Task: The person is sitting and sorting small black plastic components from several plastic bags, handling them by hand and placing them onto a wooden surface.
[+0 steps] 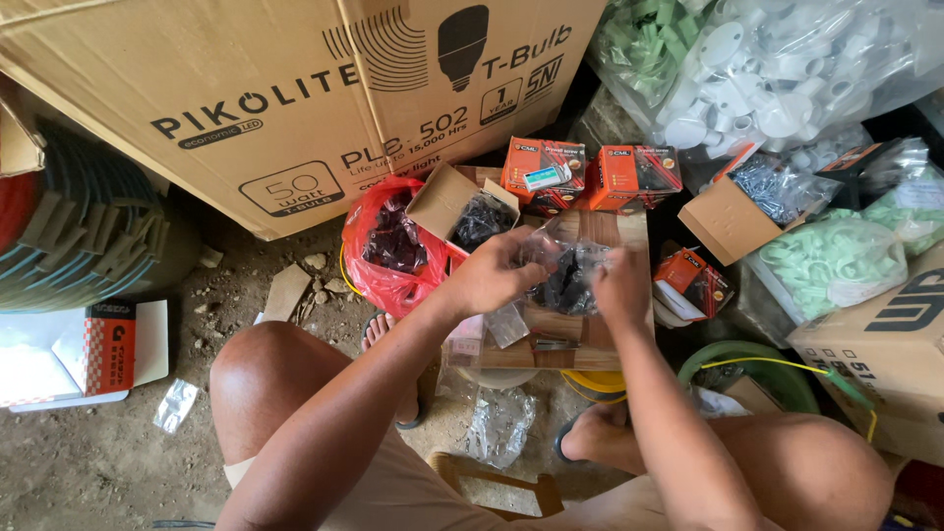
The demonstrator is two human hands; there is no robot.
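Clear plastic: a small bag point(568, 270) of dark screws hangs pinched between both hands over a wooden board point(615, 231). The left hand point(492, 275) grips its upper left edge, the right hand point(619, 287) its right side, both closed on it, equally near. The bag's long axis runs roughly hand to hand; an open small box point(447, 202) sits just up-left of the left hand.

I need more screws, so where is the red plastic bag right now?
In the head view, the red plastic bag sits on the ground left of the wooden board, against the small open cardboard box and below the large brown carton.
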